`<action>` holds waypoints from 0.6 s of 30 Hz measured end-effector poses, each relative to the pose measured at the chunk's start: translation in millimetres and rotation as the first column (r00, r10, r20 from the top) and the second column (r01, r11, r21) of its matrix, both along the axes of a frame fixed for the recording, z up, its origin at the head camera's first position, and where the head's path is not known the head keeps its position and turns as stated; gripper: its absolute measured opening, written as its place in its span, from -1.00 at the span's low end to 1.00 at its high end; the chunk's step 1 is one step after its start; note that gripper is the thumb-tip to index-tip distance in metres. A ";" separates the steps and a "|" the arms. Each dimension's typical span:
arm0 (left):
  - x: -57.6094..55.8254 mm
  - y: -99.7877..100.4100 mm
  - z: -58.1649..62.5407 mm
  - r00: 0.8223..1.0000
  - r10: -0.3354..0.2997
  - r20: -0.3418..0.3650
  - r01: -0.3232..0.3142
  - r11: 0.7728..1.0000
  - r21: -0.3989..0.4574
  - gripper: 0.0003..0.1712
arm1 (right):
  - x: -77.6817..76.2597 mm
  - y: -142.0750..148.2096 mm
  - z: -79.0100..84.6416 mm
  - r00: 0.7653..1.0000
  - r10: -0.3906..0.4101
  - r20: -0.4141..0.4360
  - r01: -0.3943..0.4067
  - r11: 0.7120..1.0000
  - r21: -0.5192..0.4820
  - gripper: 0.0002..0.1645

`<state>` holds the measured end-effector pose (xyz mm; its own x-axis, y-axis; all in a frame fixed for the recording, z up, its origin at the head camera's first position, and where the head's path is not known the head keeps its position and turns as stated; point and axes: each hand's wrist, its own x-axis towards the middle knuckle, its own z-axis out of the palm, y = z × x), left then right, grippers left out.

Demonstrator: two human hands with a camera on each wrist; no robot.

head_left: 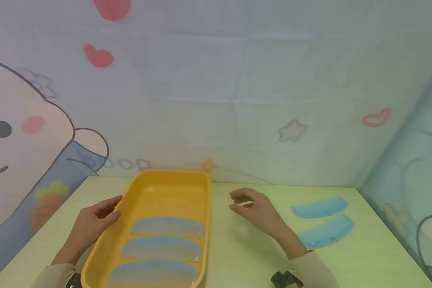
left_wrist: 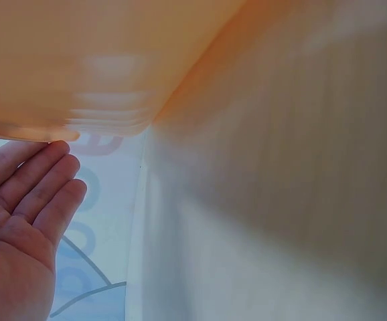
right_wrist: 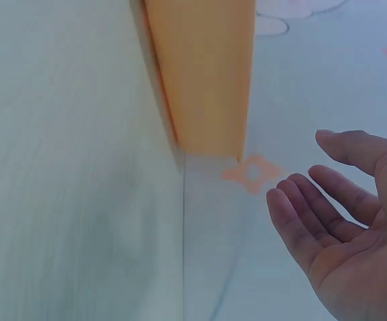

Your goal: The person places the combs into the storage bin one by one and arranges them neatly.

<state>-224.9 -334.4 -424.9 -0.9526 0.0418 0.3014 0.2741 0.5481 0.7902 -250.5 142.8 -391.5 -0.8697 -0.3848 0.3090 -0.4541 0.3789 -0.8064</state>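
Observation:
A yellow tray (head_left: 173, 192) sits on the table, with three blue translucent combs lying in rows in its near part: a far comb (head_left: 167, 227), a middle one (head_left: 160, 249) and a near one (head_left: 153, 274). My left hand (head_left: 90, 224) is at the tray's left rim, fingertips right at its edge. In the left wrist view, that hand's fingers (left_wrist: 39, 180) look nearly straight beneath the rim. To the right of the tray, my right hand (head_left: 257, 210) hovers over the table with loosely bent fingers and nothing in them; its palm (right_wrist: 361, 274) shows in the right wrist view.
Two more blue combs lie on the table's right side, one farther back (head_left: 320, 207) and one nearer (head_left: 327, 232), partly behind my right forearm. A printed cloth (head_left: 201, 80) with hearts and a bear hangs behind the pale table (head_left: 374, 256).

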 end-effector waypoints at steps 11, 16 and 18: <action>0.5 1.3 -1.4 1.000 0.009 -0.008 -0.009 1.000 0.000 -0.42 | -1.3 61.5 -2.7 0.990 -0.139 -0.026 0.140 0.989 0.039 -0.56; -1.2 7.3 -3.2 1.000 0.000 -0.003 0.000 1.000 0.022 -0.43 | 0.3 85.0 1.9 0.979 -0.202 -0.025 0.203 0.978 0.057 -0.55; -1.3 8.7 -3.7 1.000 -0.003 0.000 0.003 1.000 0.026 -0.43 | 0.9 92.9 5.4 0.973 -0.231 -0.022 0.232 0.970 0.068 -0.53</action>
